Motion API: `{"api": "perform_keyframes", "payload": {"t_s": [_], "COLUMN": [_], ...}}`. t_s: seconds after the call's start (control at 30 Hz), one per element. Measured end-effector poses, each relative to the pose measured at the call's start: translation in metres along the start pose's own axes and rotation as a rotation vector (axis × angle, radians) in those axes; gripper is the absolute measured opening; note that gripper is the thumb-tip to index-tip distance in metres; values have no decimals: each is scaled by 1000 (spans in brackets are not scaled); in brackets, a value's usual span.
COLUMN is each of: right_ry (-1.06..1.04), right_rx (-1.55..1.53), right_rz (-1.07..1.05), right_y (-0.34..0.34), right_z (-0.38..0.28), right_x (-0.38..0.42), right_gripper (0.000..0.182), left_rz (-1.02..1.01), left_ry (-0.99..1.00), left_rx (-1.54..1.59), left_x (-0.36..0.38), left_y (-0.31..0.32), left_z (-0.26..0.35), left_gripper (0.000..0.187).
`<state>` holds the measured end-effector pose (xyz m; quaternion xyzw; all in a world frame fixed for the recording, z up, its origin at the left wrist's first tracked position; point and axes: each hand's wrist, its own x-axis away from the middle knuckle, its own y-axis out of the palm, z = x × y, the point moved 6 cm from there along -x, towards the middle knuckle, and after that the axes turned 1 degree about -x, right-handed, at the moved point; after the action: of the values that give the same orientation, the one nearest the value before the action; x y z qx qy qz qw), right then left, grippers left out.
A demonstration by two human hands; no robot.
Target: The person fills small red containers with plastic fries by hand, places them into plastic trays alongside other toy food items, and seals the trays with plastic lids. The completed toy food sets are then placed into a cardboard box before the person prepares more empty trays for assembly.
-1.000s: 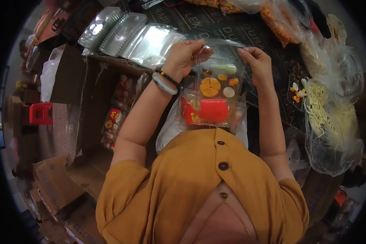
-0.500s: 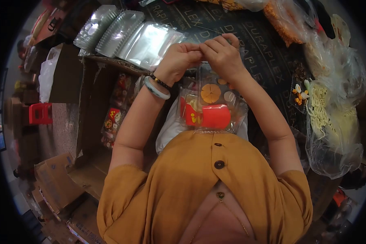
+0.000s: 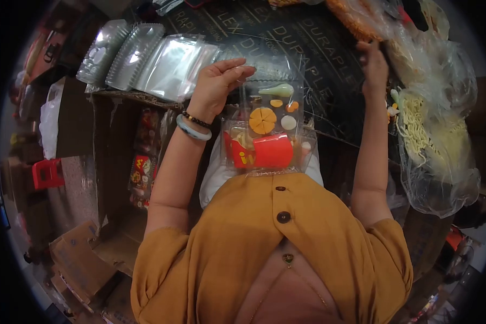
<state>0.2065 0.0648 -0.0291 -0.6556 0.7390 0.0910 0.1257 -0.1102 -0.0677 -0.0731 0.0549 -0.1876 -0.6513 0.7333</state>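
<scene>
My left hand has its fingers pinched at the upper edge of a clear plastic bag. Against my lap lies the packed part, with a red fries box, an orange sliced round piece, a white disc and a pale green bottle-shaped piece. To the right, away from the bag, my right hand is raised below a bag of orange pieces. Its fingers are loosely apart and slightly blurred, with nothing visible in them.
Clear ribbed trays and flat plastic bags lie at upper left. Below them, a cardboard box holds packed sets. On the right rests a plastic bag of yellow noodle-like strands. A dark printed sheet covers the work surface.
My right hand has left the bag's top, where both hands met, and moved right toward the orange pieces. The pale green piece now shows in the bag. My left hand has shifted slightly left.
</scene>
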Motion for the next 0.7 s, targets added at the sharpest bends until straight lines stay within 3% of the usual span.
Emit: {"api": "perform_keyframes", "payload": {"t_s": [0.03,0.1,0.17,0.23,0.3,0.33,0.37,0.43,0.5,0.57,0.63,0.7], "right_ry": [47,157,297,278,259,121,-23,-69,356,336,309,174], "right_rx": [207,273,58,-55,-175,30,238,320,241,237,236,203], "right_rz": [-252,-497,-682,-740,-804,-846,-879,-880,-903,-886,-868,-862], "right_y": [26,67,91,91,92,88,87,87,85,83,82,82], "right_z": [-1,13,16,-2,-13,-20,-26,-18,6,13,17,10], "right_x": [15,48,57,59,72,82,91,105,116,118,120,121], "right_gripper": [23,28,21,20,20,17,13,11,10,10,11,11], "left_rz": [-9,-20,-48,-59,-76,-70,-62,-53,-54,-54,78,199], "left_ry": [-5,-20,-28,-20,112,107,267,537,464,393,104,17], "left_rx": [0,30,42,53,-59,-61,-257,-684,-631,-579,85,64], "left_x": [-1,-2,-4,-1,14,22,31,49,55,62,64,65], "left_y": [1,3,1,0,-2,-5,-6,-1,-5,-6,-14,-9], "left_z": [0,-2,-4,1,14,9,10,12,-1,-8,-20,-25], "left_gripper": [26,25,23,20,15,15,15,16,12,9,11,17]}}
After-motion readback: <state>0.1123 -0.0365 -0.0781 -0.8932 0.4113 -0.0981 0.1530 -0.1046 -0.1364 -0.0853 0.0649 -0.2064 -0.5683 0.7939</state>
